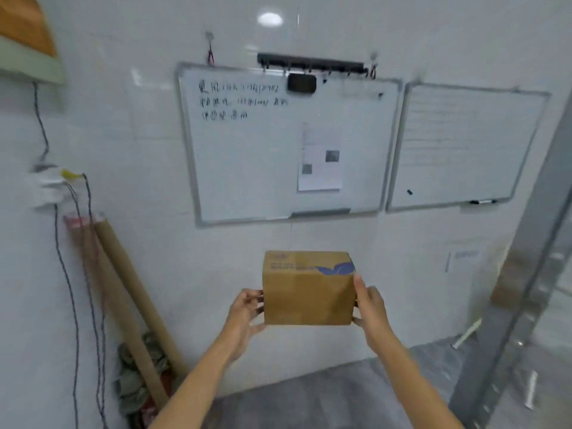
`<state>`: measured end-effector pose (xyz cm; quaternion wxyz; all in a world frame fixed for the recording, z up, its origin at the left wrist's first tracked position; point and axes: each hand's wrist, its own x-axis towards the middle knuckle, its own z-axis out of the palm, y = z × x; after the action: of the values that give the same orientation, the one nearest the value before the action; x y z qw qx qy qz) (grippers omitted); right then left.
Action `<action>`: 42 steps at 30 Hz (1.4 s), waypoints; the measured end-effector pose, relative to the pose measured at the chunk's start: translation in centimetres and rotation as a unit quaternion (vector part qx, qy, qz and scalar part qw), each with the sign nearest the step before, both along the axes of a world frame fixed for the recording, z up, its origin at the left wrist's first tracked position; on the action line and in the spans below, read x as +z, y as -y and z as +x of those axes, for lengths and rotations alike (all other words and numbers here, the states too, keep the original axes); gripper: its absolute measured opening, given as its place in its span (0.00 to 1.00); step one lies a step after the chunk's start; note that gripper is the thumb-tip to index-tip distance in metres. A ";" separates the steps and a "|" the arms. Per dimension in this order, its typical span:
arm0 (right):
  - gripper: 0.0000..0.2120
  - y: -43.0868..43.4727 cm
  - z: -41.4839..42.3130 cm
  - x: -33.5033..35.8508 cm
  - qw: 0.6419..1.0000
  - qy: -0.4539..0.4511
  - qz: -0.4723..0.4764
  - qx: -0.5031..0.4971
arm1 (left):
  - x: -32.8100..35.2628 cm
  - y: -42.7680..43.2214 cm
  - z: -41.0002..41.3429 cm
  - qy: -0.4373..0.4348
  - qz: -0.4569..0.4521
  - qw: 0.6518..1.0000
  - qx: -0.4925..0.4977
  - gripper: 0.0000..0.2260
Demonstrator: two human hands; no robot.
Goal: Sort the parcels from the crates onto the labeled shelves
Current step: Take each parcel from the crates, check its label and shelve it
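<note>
Head cam: the cardboard parcel (308, 287) with the blue leaf print is held up in the air just below the big whiteboard (284, 144), the one with the handwriting. The left hand (247, 311) has its fingers curled on the parcel's left side, and the right hand (370, 301) grips the right side, thumb up along the edge. A second whiteboard (464, 144) hangs right of the big one, and some cardboard tubes (130, 289) lean on the wall off to its lower left.

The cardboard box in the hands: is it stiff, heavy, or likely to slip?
Probably stiff: the cardboard box keeps flat faces and straight edges while the left hand and right hand grip its sides. Likely fairly light, as it is held up in the air by its two ends. Its matte cardboard seems unlikely to slip.
</note>
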<state>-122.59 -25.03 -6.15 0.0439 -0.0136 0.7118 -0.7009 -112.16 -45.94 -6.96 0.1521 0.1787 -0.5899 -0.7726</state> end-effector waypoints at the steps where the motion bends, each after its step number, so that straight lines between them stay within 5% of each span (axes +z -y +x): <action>1: 0.24 0.2 0.4 2.6 1.000 -0.026 -0.015 0.003 | 2.7 0.3 0.4 -0.022 -0.012 1.000 0.001 0.11; 8: 0.23 0.3 4.1 12.9 0.983 -0.124 -0.134 0.020 | 13.5 0.8 3.9 -0.129 -0.072 0.989 0.019 0.12; 18: 0.13 -1.2 7.3 12.9 0.959 -0.221 -0.164 0.073 | 14.5 0.4 6.2 -0.129 -0.181 0.975 0.024 0.18; 24: 0.21 -2.3 7.9 11.9 0.965 -0.197 -0.155 0.080 | 14.0 -0.2 6.8 -0.146 -0.148 0.977 -0.036 0.14; 34: 0.03 -3.4 9.2 11.7 0.959 -0.208 -0.189 0.047 | 13.4 -0.9 7.3 -0.183 -0.049 0.976 -0.109 0.18; 42: 0.03 -4.7 9.2 12.0 0.953 -0.207 -0.212 0.065 | 13.3 -2.4 7.1 -0.206 -0.019 0.976 -0.066 0.09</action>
<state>-113.38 -20.32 5.85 -0.0629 -0.2131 0.5380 -0.8131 -105.04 -43.57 6.36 0.2223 -0.0265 -0.5709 -0.7899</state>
